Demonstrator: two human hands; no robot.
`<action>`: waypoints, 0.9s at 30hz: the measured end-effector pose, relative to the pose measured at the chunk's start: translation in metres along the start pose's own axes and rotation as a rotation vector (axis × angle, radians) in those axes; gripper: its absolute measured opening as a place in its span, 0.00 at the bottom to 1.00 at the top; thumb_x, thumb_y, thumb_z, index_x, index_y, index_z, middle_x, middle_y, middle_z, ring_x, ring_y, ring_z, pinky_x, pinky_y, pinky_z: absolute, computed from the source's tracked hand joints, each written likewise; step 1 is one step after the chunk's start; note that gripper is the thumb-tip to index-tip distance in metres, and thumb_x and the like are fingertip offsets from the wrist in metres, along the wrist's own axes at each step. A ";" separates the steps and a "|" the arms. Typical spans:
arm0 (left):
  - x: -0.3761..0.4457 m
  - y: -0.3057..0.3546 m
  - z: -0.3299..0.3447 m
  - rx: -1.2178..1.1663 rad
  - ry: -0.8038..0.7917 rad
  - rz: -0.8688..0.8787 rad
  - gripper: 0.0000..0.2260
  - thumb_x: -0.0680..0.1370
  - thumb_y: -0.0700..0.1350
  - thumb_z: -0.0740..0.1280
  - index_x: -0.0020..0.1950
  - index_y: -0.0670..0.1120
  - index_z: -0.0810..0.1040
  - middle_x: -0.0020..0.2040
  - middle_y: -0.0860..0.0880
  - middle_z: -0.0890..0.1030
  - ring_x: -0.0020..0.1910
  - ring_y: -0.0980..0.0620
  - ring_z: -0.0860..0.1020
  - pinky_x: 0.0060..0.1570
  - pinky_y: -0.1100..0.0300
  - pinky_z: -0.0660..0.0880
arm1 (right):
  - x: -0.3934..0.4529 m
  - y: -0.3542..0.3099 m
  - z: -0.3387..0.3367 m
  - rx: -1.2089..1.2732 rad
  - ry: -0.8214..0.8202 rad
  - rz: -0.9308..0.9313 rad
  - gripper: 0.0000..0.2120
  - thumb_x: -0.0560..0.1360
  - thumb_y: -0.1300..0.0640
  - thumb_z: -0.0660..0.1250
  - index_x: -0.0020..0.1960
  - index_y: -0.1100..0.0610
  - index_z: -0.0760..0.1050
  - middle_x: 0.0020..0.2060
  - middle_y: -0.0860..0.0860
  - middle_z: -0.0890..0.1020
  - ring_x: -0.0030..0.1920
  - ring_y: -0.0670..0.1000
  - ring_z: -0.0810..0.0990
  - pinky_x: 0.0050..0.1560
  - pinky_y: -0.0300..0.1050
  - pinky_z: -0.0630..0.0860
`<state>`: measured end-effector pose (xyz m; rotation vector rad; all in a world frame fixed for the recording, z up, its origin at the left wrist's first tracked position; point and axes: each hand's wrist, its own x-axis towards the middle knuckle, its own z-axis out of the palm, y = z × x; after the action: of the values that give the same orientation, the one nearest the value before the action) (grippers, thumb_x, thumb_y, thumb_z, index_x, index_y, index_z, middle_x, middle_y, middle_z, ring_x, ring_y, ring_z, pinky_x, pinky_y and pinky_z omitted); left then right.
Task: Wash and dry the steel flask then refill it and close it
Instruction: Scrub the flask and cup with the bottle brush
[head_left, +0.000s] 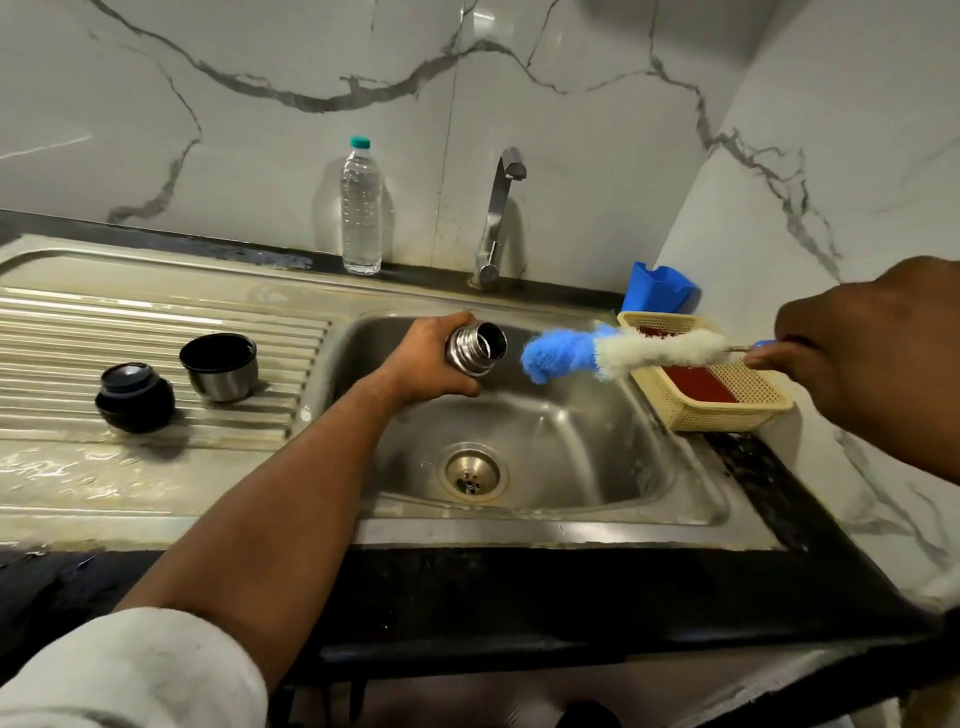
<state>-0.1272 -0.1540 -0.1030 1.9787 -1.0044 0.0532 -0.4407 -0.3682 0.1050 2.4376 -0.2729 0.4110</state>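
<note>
My left hand (431, 358) grips the steel flask (475, 347) over the sink basin (545, 441); the flask lies tilted with its open threaded mouth toward the right. My right hand (878, 358) holds a bottle brush (623, 353) by its handle. The brush's blue tip is just right of the flask's mouth, not inside it. On the drainboard at the left stand the flask's steel cup lid (219, 367) and its dark stopper (134, 397).
A tap (496, 213) rises behind the basin and no water runs from it. A clear water bottle (361, 208) with a teal cap stands by the wall. At the right sit a cream plastic basket (727, 400) and a blue holder (660, 288).
</note>
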 end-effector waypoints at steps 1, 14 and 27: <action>0.001 -0.002 0.000 -0.012 0.007 -0.016 0.28 0.61 0.42 0.84 0.58 0.51 0.80 0.50 0.53 0.84 0.49 0.58 0.83 0.52 0.58 0.81 | -0.002 0.007 0.005 0.032 0.022 0.002 0.21 0.78 0.35 0.56 0.32 0.46 0.65 0.25 0.45 0.68 0.25 0.55 0.70 0.34 0.54 0.75; 0.006 -0.012 -0.002 -0.293 0.147 -0.347 0.33 0.64 0.39 0.85 0.66 0.48 0.79 0.52 0.56 0.84 0.50 0.61 0.82 0.43 0.74 0.77 | 0.018 -0.077 0.059 0.808 -0.364 0.279 0.12 0.82 0.49 0.66 0.42 0.48 0.82 0.27 0.46 0.83 0.31 0.43 0.80 0.38 0.44 0.73; 0.004 -0.038 -0.001 -0.159 0.353 -0.602 0.45 0.44 0.54 0.89 0.60 0.49 0.82 0.53 0.51 0.87 0.54 0.49 0.85 0.57 0.48 0.83 | 0.069 -0.130 0.136 1.123 -0.617 0.139 0.17 0.81 0.61 0.61 0.63 0.46 0.81 0.29 0.50 0.85 0.34 0.45 0.84 0.35 0.37 0.71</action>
<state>-0.0989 -0.1447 -0.1272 1.9577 -0.1631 -0.0105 -0.3084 -0.3599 -0.0448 3.6299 -0.5886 -0.2554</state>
